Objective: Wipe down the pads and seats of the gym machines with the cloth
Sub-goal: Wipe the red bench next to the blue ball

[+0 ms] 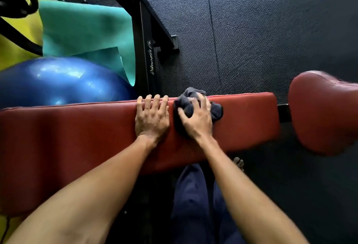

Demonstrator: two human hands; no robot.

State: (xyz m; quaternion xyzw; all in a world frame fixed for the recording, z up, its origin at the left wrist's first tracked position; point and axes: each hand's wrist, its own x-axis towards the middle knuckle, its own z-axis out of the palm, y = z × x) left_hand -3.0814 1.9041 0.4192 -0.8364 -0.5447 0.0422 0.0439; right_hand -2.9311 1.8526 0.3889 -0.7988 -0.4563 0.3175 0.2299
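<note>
- I am resting my left hand (pixel 152 116) flat on the red pad (pixel 77 133), palm down. The fingers are straight and slightly apart, with their tips reaching the pad's far edge.
- I am gripping the cloth (pixel 217 111) with my right hand (pixel 196 119), just to the right of the left one. The fingers are spread and curled over the bunched dark grey fabric, pressing it onto the pad.
- The cloth is sitting on the far half of the pad, right of its middle. Its folds are sticking out past my fingertips at the far edge and to the right of my hand.
- My two hands are lying side by side, and I cannot tell whether they are touching.
- The pad is running long from left to right across the view. A second red pad (pixel 321 113) is standing off its right end, apart from it, with a dark bar between them.
- A blue ball (pixel 58 80) is sitting beyond the pad on the far left, and a teal mat (pixel 87 28) is hanging over it, farther away.
- A black frame (pixel 144 49) is running away from the pad's far edge, just right of the mat.
- Dark textured floor (pixel 271 30) is spreading out on the far side and to the right.
- My leg in dark blue trousers (pixel 191 205) is showing between my forearms on the near side. My toes (pixel 238 163) are peeking out by the pad's near edge, beside my right arm.
</note>
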